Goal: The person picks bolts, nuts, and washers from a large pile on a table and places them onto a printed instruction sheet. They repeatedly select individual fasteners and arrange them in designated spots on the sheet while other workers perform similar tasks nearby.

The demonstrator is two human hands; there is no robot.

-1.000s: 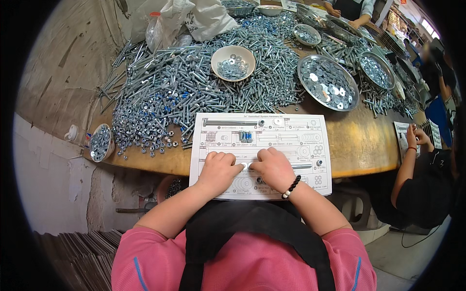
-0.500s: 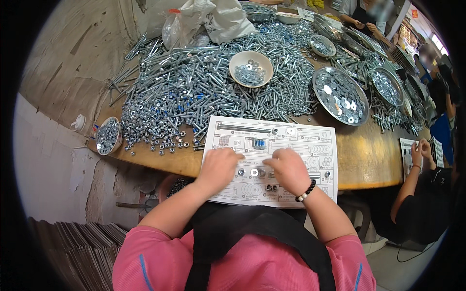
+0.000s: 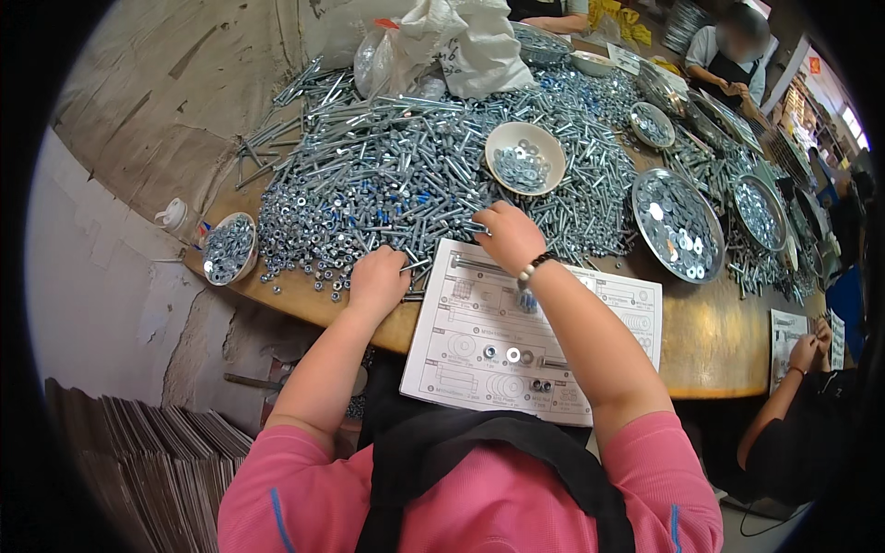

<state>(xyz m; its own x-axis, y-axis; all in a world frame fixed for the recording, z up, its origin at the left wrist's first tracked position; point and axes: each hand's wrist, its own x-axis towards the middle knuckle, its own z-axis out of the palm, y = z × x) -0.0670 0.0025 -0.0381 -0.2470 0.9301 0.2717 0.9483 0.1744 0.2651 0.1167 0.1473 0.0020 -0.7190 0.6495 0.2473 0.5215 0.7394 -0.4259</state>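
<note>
My left hand (image 3: 379,280) is at the near edge of the bolt pile, fingers curled, with a silver bolt (image 3: 418,265) sticking out from its fingertips. Over the far edge of a printed sheet, my right hand (image 3: 513,240) reaches into the pile of loose bolts (image 3: 415,170). Its fingers are pinched together at the bolts; what they hold is hidden. On the printed sheet (image 3: 470,318), drawn with hardware outlines, lie a nut (image 3: 489,352), a washer (image 3: 513,356), a pair of dark nuts (image 3: 542,386) and blue-marked bolts (image 3: 526,301), partly covered by my right forearm.
A cream bowl of washers (image 3: 502,138) sits in the pile. A steel tray of large washers (image 3: 638,221) stands to the right, a bowl of small parts (image 3: 252,261) at the left edge. A white sack (image 3: 489,55) lies behind. A co-worker's hands (image 3: 805,348) are at the right.
Both hands have left the middle of the sheet. My left hand went left to the pile's edge; my right hand went forward to the bolts. The view has shifted somewhat.
</note>
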